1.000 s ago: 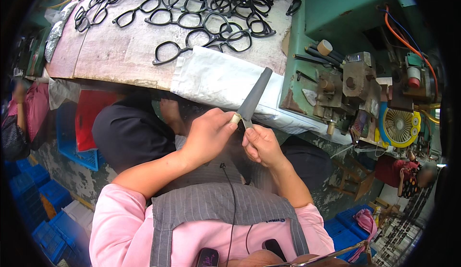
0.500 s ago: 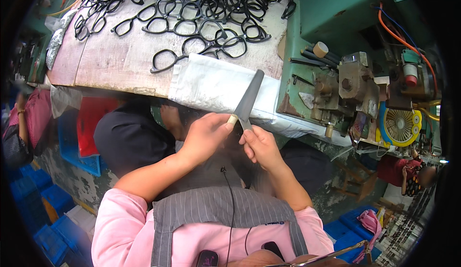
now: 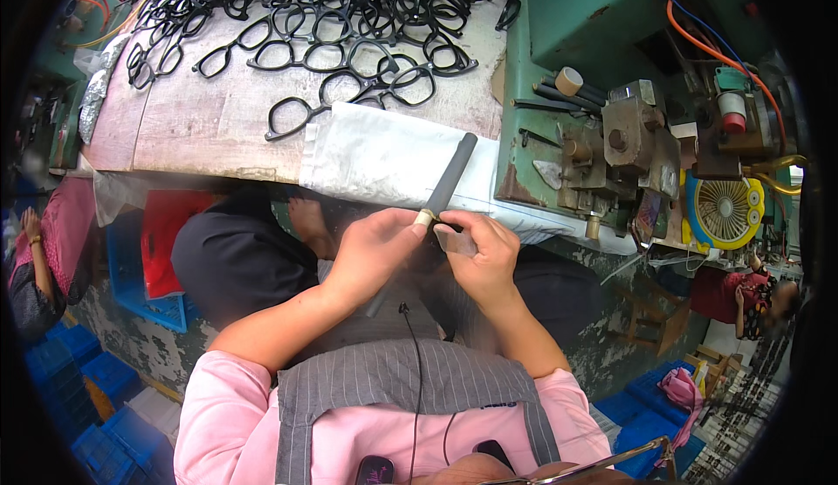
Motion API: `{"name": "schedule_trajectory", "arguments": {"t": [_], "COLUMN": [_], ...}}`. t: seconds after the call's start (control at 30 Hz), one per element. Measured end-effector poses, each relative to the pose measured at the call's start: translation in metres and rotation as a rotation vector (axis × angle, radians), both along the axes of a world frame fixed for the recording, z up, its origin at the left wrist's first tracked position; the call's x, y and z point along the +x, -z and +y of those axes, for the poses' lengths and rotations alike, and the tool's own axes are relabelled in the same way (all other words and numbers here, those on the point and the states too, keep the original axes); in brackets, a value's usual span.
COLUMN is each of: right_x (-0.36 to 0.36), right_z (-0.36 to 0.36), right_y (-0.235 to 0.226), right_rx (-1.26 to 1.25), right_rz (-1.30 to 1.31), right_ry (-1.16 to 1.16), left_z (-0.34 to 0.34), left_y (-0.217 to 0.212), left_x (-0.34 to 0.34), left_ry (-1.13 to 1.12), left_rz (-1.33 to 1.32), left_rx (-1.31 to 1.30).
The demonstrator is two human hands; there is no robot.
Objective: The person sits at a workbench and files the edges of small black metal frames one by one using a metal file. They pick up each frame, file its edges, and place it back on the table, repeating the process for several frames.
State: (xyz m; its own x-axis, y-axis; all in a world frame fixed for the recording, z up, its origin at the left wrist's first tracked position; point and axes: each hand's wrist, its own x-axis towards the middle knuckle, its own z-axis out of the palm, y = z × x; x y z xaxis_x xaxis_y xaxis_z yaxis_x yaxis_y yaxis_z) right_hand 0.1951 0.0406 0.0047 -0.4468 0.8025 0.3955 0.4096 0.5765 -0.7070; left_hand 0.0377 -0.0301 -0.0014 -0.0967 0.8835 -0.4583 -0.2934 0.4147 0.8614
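Left grip (image 3: 375, 245): as far as the view showed, it was clamped round a grey bar (image 3: 452, 171), with a pale band (image 3: 425, 217) at the thumb.
Right grip (image 3: 483, 256): thumb and fingers pinched a flat grey piece (image 3: 456, 241) beside the bar.
White cloth (image 3: 375, 153): it lay beyond both grips.
Tabletop (image 3: 188, 136): black frames (image 3: 349, 0) lay heaped there.
Progress: handwork seemed under way; finished and remaining frames could not be told apart.

black eyeglass frames (image 3: 367, 5) lie toward the far edge of the streaked, pinkish-white table (image 3: 201, 136); the cloth (image 3: 375, 153) at its near edge is white. the long tool (image 3: 452, 173) is dark grey, the flat piece (image 3: 456, 242) paler grey. by the table's right edge the machine (image 3: 594, 18) is green; the fan (image 3: 724, 211) yellow and blue, the apron (image 3: 401, 376) grey with pale stripes, the shirt (image 3: 227, 406) pink.
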Motion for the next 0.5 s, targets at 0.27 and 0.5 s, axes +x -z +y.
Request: {"name": "schedule_trajectory", "arguments": {"t": [0.27, 0.5], "right_x": [-0.001, 0.0], "right_z": [-0.005, -0.005], "right_y": [0.008, 0.008], "right_rx": [0.311, 0.264], "right_rz": [-0.147, -0.1], "right_ry": [-0.03, -0.069], "left_z": [-0.006, -0.009], "left_y": [0.013, 0.002], "left_x": [0.006, 0.009], "left_ry": [0.072, 0.09], "left_rz": [0.06, 0.493], "left_rx": [0.082, 0.276]}}
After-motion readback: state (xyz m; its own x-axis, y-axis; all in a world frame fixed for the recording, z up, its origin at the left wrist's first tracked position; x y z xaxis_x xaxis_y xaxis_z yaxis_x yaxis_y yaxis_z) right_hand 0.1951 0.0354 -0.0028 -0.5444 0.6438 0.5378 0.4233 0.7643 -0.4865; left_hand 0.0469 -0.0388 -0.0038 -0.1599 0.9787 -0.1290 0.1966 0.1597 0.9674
